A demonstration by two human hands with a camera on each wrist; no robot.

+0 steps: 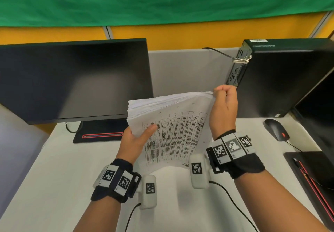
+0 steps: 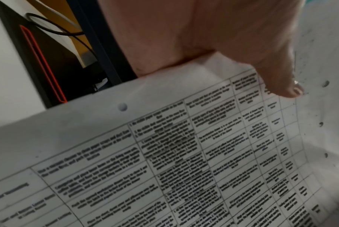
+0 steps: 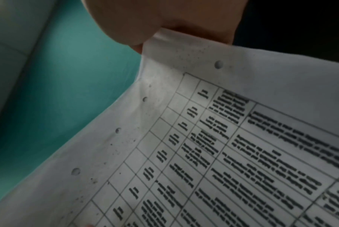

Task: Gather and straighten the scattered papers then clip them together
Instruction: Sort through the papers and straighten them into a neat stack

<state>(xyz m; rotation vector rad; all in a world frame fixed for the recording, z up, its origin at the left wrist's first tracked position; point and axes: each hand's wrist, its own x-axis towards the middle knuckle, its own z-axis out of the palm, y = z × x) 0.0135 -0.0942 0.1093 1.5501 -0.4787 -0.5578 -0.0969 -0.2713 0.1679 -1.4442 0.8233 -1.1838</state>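
Head view: above the white desk (image 1: 54, 168), in front of the dark monitor (image 1: 72, 80), the stack of papers (image 1: 173, 123) stands on its lower edge, held by both hands. The left hand (image 1: 134, 141) grips its left side, thumb across the printed table; the right hand (image 1: 224, 103) pinches the top right corner with curled fingers. Gathering looks done; squaring is in hand. Next: tap the uneven edges flush, then find a clip — none is visible.
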